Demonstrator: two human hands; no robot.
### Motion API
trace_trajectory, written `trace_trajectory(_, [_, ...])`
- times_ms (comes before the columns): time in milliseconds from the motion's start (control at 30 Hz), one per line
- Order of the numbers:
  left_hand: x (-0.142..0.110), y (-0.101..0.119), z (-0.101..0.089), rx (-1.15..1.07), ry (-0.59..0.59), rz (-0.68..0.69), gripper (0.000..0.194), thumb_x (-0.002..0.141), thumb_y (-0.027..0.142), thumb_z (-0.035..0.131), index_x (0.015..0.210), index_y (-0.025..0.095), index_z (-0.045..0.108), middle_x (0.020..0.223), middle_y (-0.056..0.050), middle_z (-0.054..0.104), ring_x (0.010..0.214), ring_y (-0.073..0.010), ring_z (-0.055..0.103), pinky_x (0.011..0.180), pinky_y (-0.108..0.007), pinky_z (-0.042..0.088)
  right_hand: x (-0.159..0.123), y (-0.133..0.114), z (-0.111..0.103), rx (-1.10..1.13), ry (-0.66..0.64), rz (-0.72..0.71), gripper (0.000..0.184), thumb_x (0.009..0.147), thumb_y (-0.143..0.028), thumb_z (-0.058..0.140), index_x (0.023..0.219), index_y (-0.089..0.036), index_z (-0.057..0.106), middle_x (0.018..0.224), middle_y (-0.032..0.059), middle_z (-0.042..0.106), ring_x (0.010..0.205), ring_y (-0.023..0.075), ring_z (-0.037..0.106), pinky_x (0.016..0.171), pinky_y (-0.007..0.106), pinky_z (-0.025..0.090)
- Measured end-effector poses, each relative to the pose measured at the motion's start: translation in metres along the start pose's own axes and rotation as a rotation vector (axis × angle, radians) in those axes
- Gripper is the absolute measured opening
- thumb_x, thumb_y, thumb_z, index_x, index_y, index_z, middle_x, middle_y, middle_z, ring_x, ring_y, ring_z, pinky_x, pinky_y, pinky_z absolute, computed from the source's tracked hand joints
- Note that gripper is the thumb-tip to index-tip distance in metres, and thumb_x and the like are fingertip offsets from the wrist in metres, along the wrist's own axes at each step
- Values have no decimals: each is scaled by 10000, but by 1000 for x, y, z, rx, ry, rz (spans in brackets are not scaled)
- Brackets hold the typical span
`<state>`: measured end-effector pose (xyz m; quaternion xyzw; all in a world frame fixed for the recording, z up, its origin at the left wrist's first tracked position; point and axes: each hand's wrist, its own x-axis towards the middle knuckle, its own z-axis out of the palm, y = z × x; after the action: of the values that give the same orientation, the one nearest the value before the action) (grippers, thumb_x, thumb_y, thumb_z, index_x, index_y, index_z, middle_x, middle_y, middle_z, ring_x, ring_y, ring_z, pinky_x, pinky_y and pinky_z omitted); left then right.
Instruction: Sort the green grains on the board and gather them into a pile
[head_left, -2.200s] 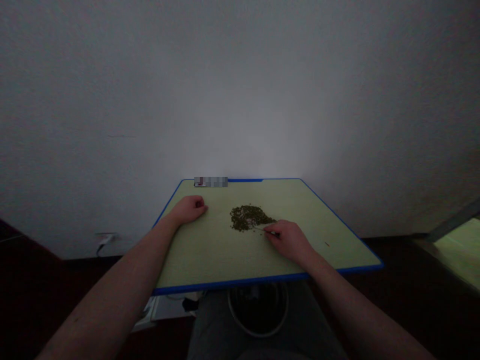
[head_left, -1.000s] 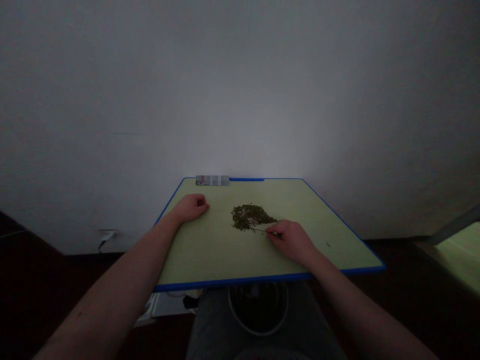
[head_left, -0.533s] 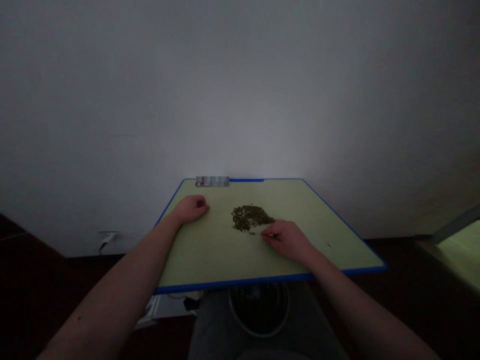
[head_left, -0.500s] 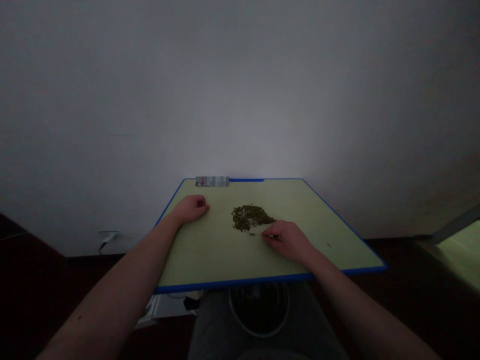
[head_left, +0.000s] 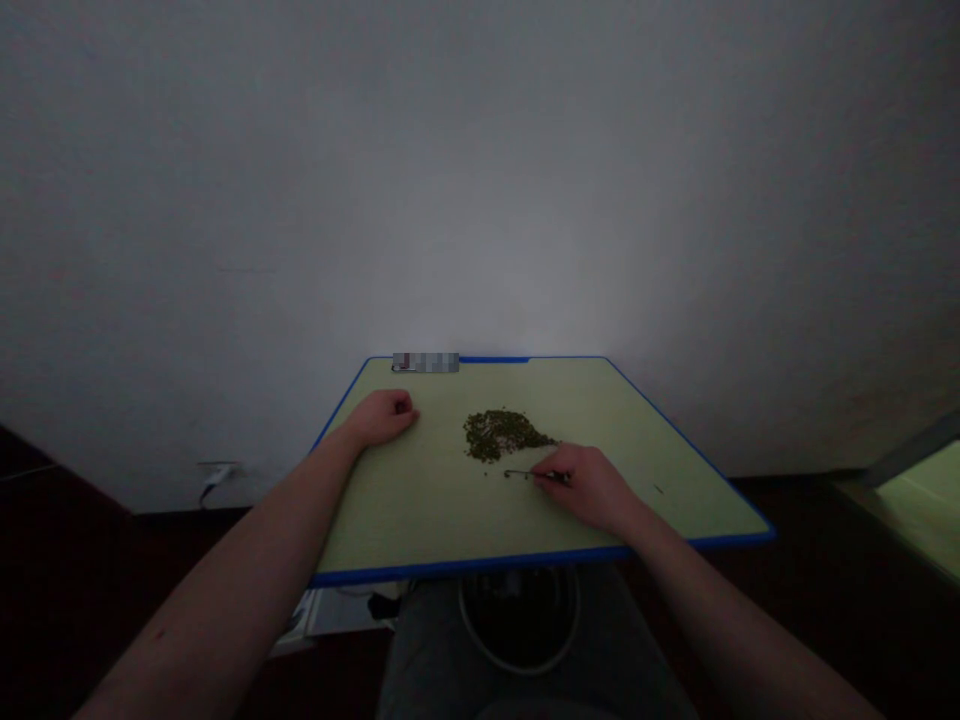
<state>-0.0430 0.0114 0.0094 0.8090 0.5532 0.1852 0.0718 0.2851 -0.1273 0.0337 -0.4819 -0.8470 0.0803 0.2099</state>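
A loose heap of small dark green-brown bits (head_left: 499, 433), perhaps seeds or dried leaves, lies on the pale board table (head_left: 420, 510). My right hand (head_left: 581, 482) is closed on a thin pair of tweezers (head_left: 520, 473), whose tip points left, just in front of the heap. A few single bits lie near that tip. My left hand (head_left: 386, 415) rests on the board to the left of the heap, its fingers curled. A dark spot shows inside the curl, but I cannot make out whether it is an object.
A blue rim (head_left: 480, 572) edges the board, and its far side stands against the wall. A blurred flat item (head_left: 426, 362) lies at the far left edge. One dark sliver (head_left: 658, 489) lies at the right. Below the front edge, a round pot (head_left: 520, 620) sits between my legs.
The tweezers and my right hand have shifted slightly right and nearer to me, away from the heap's edge. A single bit now lies apart in front of the heap. My left hand stays put.
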Motion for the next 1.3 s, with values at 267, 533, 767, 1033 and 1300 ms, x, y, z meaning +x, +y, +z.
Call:
trace_trajectory(267, [0, 1, 0, 4, 2, -5, 253, 712, 411, 477, 662, 171, 539, 608, -4, 542, 562, -112, 461, 528, -241, 300, 2, -4, 1, -2, -42, -20, 190, 777, -209, 519, 830, -238, 699, 752, 5, 678, 723, 145, 581, 641, 240, 387])
trace_trajectory(533, [1, 1, 0, 2, 4, -7, 253, 712, 409, 478, 662, 170, 546, 602, -7, 539, 558, -113, 454, 530, -244, 298, 8, -13, 15, -130, -25, -25, 230, 805, -229, 481, 891, -230, 694, 855, 28, 692, 829, 173, 587, 761, 283, 404])
trace_trajectory(767, [0, 2, -1, 12, 6, -2, 253, 714, 406, 481, 675, 167, 556, 623, -15, 553, 573, -118, 464, 540, -246, 303, 14, -14, 17, -184, 7, 50, 230, 802, -231, 484, 903, -229, 690, 865, 37, 690, 818, 184, 589, 743, 290, 412])
trace_trajectory(1033, [0, 2, -1, 6, 3, 14, 248, 709, 406, 481, 655, 171, 537, 607, -9, 545, 563, -115, 462, 527, -241, 299, 14, -9, 15, -144, 1, 70, 231, 789, -247, 499, 919, -241, 690, 847, 22, 690, 787, 172, 593, 713, 279, 416])
trace_trajectory(1300, [0, 2, 0, 6, 11, 5, 258, 712, 414, 475, 661, 171, 548, 597, -8, 540, 557, -116, 457, 532, -248, 300, 19, -11, 13, -116, 0, 72, 234, 780, -260, 509, 923, -248, 695, 836, 20, 690, 757, 166, 595, 679, 270, 422])
